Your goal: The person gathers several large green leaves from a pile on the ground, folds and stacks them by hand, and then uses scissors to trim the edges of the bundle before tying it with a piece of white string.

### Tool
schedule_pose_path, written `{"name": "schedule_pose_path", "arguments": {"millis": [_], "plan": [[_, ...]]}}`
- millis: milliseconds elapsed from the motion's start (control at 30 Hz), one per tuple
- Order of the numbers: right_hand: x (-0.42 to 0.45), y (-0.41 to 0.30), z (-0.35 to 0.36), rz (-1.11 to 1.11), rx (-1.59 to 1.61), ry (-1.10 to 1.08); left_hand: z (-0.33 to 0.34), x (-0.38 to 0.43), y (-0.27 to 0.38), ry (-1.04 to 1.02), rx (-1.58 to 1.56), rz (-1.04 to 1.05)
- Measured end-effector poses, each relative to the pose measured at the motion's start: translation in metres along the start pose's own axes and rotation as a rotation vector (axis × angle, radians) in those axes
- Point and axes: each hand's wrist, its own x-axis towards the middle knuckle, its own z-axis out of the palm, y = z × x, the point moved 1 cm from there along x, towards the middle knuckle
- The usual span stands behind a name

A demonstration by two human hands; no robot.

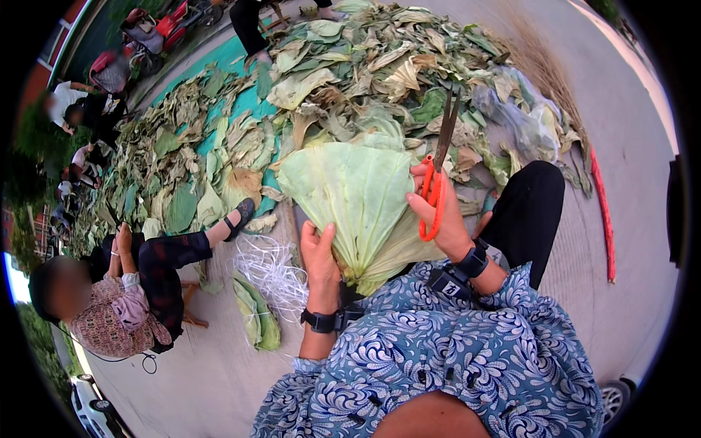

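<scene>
A pale green folded leaf (350,191), fan-shaped with ribs meeting at its lower end, is spread above my lap. My left hand (320,257) grips its lower left edge, thumb on top. My right hand (443,219) pinches the leaf's right edge between thumb and fingers. That same hand also carries scissors with orange-red handles (432,202), their dark blades pointing up and away from me. Beneath the leaf shows another yellowish leaf layer (419,241). Left of my left hand, a tied leaf bundle (257,312) lies on the concrete beside tangled white plastic string (271,271).
A large heap of dried leaves (372,60) covers a green tarp (205,137) ahead. A seated person (109,306) works at the left; others sit farther off. At right lie a plastic bag (515,109) and a twig broom with a red handle (602,213). Cars stand behind.
</scene>
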Motion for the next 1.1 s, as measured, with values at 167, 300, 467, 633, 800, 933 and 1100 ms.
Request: {"name": "schedule_pose_path", "arguments": {"millis": [167,300,467,633,800,933,1100], "plan": [[-0.003,0.0,-0.001,0.081,0.173,-0.008,0.002,-0.001,-0.001,0.021,-0.048,0.006],[-0.011,-0.004,0.004,0.092,0.292,0.099,-0.013,0.0,-0.003,0.006,-0.103,0.033],[-0.014,0.001,-0.016,0.157,0.148,0.193,-0.006,-0.001,0.001,0.0,-0.142,0.03],[-0.027,0.018,-0.027,0.167,0.002,0.05,-0.004,-0.002,-0.002,-0.003,-0.129,-0.002],[-0.029,0.03,-0.039,0.307,0.055,0.023,-0.012,0.005,-0.01,-0.078,-0.184,-0.198],[-0.035,0.034,-0.044,0.375,-0.032,0.022,-0.013,0.007,-0.006,-0.141,-0.289,-0.223],[-0.039,0.017,-0.037,0.298,-0.076,-0.093,-0.006,0.006,0.002,-0.138,-0.22,-0.199]]}}
